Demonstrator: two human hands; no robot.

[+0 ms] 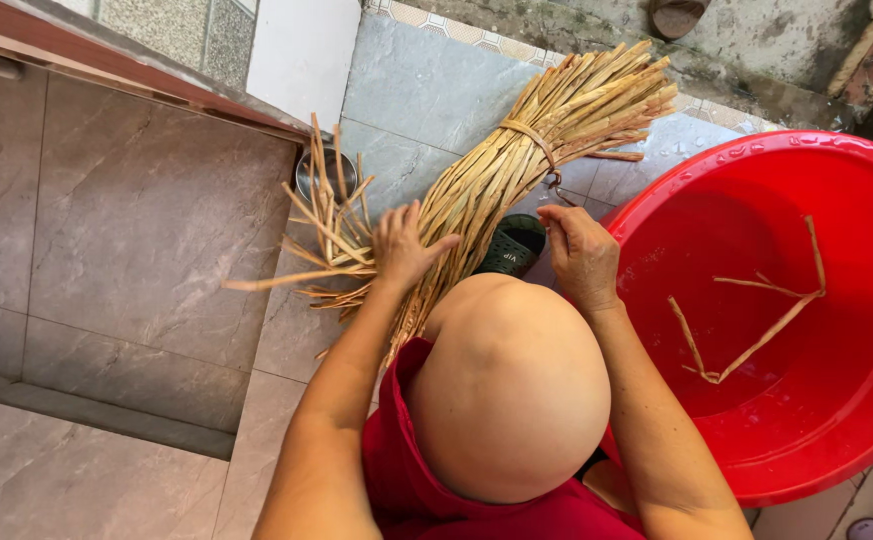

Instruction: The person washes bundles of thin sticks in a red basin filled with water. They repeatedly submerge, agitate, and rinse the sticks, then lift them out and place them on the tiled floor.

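A long bundle of tan dried plant strips (517, 150), tied near its far end with a band, lies across my lap and over the stone floor. My left hand (404, 245) presses on the loose, splayed end of the bundle with fingers spread. My right hand (579, 255) is curled beside the bundle's middle, pinching a thin strip; what it holds is small and hard to make out. My bent knee (507, 390) and red garment fill the lower middle of the view.
A big red plastic basin (857, 400) sits at my right with a few wet strips (757, 320) in it. A small metal bowl (322, 172) stands behind the splayed strips. A dark sandal (512, 245) lies under the bundle. A step drops at the left.
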